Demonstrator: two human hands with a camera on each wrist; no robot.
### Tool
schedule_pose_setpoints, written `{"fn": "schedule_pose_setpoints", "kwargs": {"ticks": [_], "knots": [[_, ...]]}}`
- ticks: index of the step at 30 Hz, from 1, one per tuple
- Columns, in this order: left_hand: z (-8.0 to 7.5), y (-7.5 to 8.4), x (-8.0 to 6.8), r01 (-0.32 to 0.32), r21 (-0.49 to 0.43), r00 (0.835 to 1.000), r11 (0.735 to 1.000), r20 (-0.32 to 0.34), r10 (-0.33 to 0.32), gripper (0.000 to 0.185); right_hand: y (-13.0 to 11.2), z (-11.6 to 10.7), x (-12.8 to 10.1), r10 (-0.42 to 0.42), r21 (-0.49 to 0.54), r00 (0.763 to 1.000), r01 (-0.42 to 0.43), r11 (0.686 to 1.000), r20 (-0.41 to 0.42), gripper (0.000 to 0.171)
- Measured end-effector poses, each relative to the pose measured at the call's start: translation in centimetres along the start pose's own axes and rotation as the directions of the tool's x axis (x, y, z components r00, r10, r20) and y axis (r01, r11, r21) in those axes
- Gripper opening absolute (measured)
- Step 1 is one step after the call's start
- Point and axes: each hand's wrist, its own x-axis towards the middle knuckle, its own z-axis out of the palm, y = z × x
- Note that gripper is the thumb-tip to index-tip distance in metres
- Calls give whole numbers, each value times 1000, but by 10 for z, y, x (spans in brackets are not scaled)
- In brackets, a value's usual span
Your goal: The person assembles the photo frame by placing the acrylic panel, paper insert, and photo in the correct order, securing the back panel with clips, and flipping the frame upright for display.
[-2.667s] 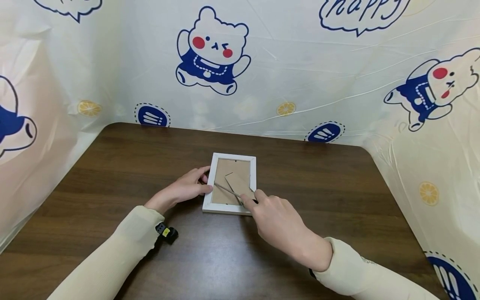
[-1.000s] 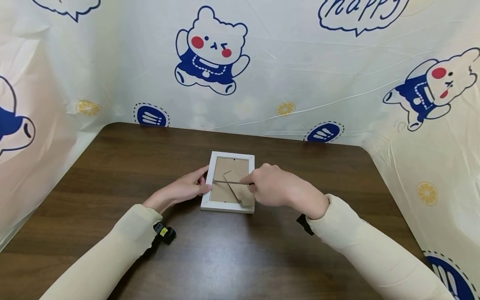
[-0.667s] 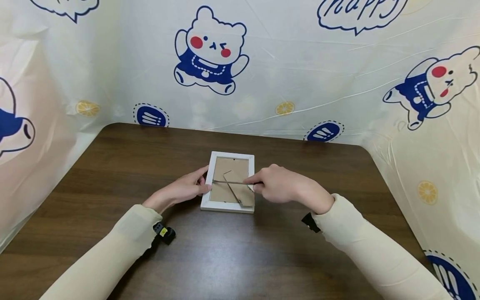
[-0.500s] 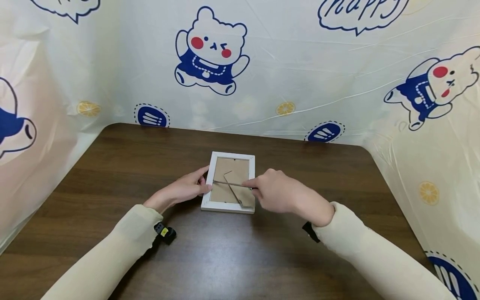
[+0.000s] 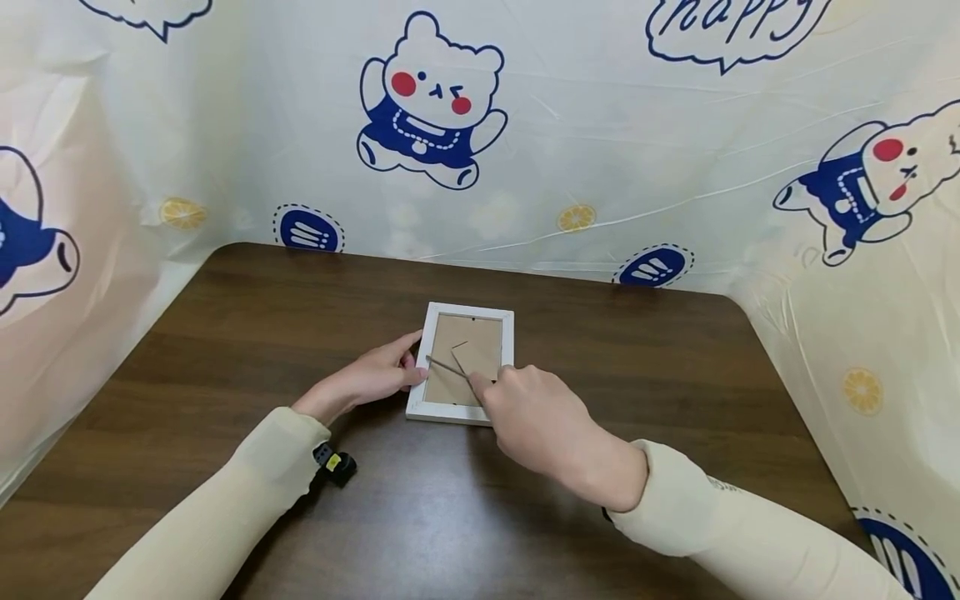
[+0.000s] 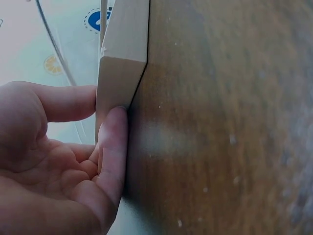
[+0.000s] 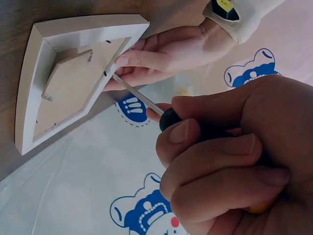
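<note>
A white picture frame (image 5: 507, 340) lies face down on the table, its brown backing board (image 5: 483, 332) showing. On the board sits a stand flap (image 7: 68, 78). My left hand (image 5: 367, 377) holds the frame's left edge, thumb on top and a finger along the side, as the left wrist view shows. In my right hand (image 5: 542, 427) is a screwdriver (image 7: 139, 96), its dark handle wrapped by curled fingers. The metal tip reaches the inner left edge of the frame, beside a small dark tab (image 7: 104, 73). Most of the handle is hidden by the fingers.
The dark brown wooden table (image 5: 300, 317) extends around the frame. Behind it and at both sides hangs a pale curtain (image 5: 570, 133) printed with cartoon bears. A small black device (image 5: 335, 464) is strapped at the left wrist.
My right hand has come nearer the body, tilting the screwdriver from nearly level to slanted while its tip stays by the left edge. The left hand keeps its hold on the frame.
</note>
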Motion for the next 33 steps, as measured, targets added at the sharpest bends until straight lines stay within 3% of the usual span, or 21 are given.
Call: {"fn": "schedule_pose_setpoints", "kwargs": {"ticks": [14,18,23,33], "knots": [[1,-1,2,-6,3,1000,1000,-3,6,78,-1,-4,2,43,73,999,-45,996,32,13],[1,-1,3,-15,3,1000,1000,-1,15,78,3,-5,5,70,102,989,-84,991,133,13],[0,0,2,-8,2,1000,1000,8,8,79,13,-8,10,98,164,959,-145,976,266,24],[0,1,2,-15,-7,1000,1000,10,16,79,35,-6,14,121,349,920,-259,901,372,41]]}}
